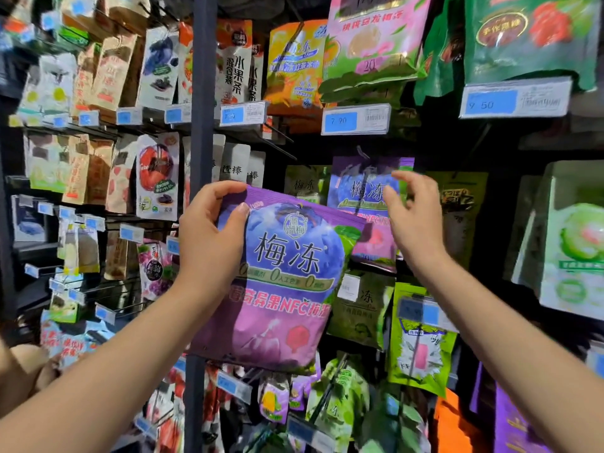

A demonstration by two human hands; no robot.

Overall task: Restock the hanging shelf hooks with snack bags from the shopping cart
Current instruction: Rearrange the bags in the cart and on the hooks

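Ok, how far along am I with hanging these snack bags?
Done: one matching bag already hangs up behind. In hand: your left hand pinches the top corner of a purple bag, not yet hung; your right hand is up beside the hanging one, apparently empty. Left: hanging this bag. The cart is out of view, so the remainder is unknown.

The purple snack bag point(281, 276) is shiny plastic film, smooth with a few crinkles, the brown pouches point(112, 73) up left look like matt kraft paper, the price-tag holders point(356, 119) are clear glossy plastic, and the hooks point(278, 147) are thin dark metal wire.
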